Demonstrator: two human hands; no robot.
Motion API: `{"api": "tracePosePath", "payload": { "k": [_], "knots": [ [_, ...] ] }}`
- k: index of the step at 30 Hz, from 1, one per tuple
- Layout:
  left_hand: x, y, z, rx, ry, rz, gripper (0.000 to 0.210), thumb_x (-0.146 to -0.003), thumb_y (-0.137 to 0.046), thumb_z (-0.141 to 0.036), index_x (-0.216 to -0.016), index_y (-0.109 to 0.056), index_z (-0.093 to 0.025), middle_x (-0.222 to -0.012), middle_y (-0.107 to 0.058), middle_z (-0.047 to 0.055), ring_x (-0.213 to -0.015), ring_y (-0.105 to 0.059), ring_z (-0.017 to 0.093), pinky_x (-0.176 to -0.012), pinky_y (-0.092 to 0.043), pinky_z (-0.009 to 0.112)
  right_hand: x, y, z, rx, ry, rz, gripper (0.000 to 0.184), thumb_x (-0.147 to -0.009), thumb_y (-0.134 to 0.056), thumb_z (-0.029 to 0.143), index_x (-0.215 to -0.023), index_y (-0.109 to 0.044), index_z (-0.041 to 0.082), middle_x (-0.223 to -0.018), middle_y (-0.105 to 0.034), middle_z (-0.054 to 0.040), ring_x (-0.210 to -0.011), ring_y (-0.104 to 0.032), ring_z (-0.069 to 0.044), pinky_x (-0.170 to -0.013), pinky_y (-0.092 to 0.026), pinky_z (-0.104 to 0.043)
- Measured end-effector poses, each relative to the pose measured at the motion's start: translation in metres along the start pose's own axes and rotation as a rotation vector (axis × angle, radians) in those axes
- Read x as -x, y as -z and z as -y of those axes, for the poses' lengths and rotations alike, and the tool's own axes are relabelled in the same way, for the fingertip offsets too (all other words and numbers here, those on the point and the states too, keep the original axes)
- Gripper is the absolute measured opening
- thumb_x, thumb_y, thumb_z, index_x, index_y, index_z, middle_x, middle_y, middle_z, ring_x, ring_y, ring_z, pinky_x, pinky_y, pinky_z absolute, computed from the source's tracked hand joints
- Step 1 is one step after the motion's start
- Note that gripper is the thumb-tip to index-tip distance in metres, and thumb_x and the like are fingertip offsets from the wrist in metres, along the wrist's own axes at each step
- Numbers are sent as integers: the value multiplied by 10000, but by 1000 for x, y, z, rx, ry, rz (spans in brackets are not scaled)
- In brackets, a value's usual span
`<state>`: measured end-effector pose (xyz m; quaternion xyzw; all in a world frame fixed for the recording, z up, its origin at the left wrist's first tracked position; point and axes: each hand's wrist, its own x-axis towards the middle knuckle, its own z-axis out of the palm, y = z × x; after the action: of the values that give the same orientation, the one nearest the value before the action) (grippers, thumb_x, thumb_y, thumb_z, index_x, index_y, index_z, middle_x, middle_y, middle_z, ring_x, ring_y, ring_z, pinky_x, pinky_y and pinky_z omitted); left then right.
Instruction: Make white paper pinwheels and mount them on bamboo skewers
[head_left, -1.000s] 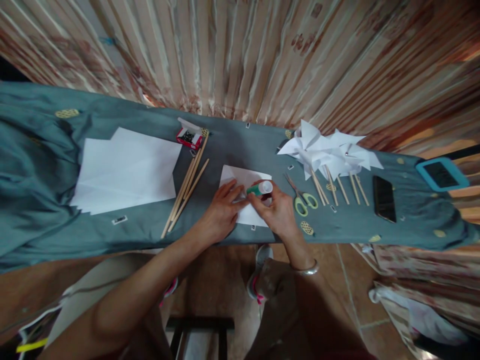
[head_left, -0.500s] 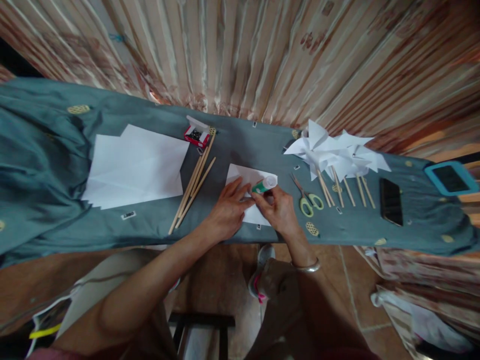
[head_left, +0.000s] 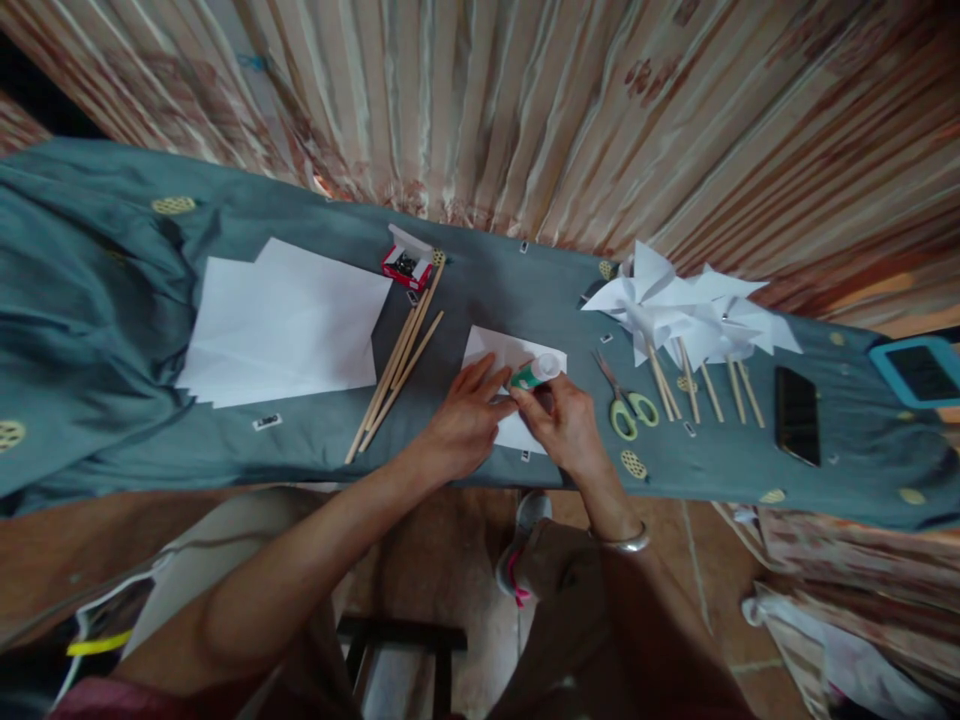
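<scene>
A small white sheet of paper (head_left: 489,343) lies at the front middle of the cloth-covered table. My left hand (head_left: 466,418) rests on its left side, fingers spread over the paper. In my right hand (head_left: 566,420) is a green and white glue stick (head_left: 535,371), tilted, its lower end near the sheet's middle beside my left fingertips. The tip touching the paper is hidden by my fingers. Just right of that hand are scissors (head_left: 628,405) with pale green handles.
Left are a stack of white paper (head_left: 289,325), wooden sticks (head_left: 396,365) and an open red box (head_left: 407,268) of small dark pieces. Right are white paper pinwheels (head_left: 686,310) on sticks, a phone (head_left: 797,415) and a blue-framed device (head_left: 916,370). A curtain (head_left: 480,110) hangs behind.
The whole view has shifted slightly, so the table things appear a little further right. Both hands keep nearly the same place on the paper, with the glue stick still held.
</scene>
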<state>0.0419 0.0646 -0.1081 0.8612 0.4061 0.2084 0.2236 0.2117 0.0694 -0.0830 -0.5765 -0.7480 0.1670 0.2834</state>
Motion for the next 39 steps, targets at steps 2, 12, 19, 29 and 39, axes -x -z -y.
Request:
{"api": "tracePosePath", "payload": {
  "k": [2,12,19,29,39],
  "knots": [
    [0,0,0,0,3,3,529,-737,-502,-4,-1226,-618,-168,-1475,-451,145,-1448,-236,343,-1134,-282,588,0,1,0,-1,7,14,307,-907,-524,464,-923,-618,172,-790,-655,-73,-666,-583,-186,-636,-470,-306],
    [-1,4,-3,-23,17,36,574,-746,-513,0,-1279,-596,-196,-1499,-421,131,-1448,-229,357,-1138,-275,578,-1,7,2,-21,45,90,232,-902,-548,387,-912,-605,163,-795,-646,-75,-688,-590,-192,-623,-460,-296],
    [0,0,-1,-40,11,34,574,-763,-494,-6,-1278,-601,-237,-1505,-420,111,-1449,-229,358,-1131,-270,584,0,12,4,-20,54,122,192,-886,-566,333,-975,-612,169,-817,-652,-73,-711,-598,-197,-635,-473,-298],
    [0,1,-2,-21,20,39,571,-751,-513,-12,-1270,-613,-229,-1506,-422,110,-1455,-211,350,-1144,-249,575,4,14,3,-4,59,127,205,-892,-560,332,-1015,-614,176,-890,-673,-88,-741,-618,-202,-670,-492,-311],
    [0,5,-2,-23,15,50,507,-783,-502,-36,-1238,-641,-213,-1485,-447,120,-1445,-235,355,-1146,-255,574,6,13,2,15,55,107,250,-907,-543,370,-1015,-611,156,-865,-666,-99,-732,-616,-206,-672,-496,-322]
  ]
}}
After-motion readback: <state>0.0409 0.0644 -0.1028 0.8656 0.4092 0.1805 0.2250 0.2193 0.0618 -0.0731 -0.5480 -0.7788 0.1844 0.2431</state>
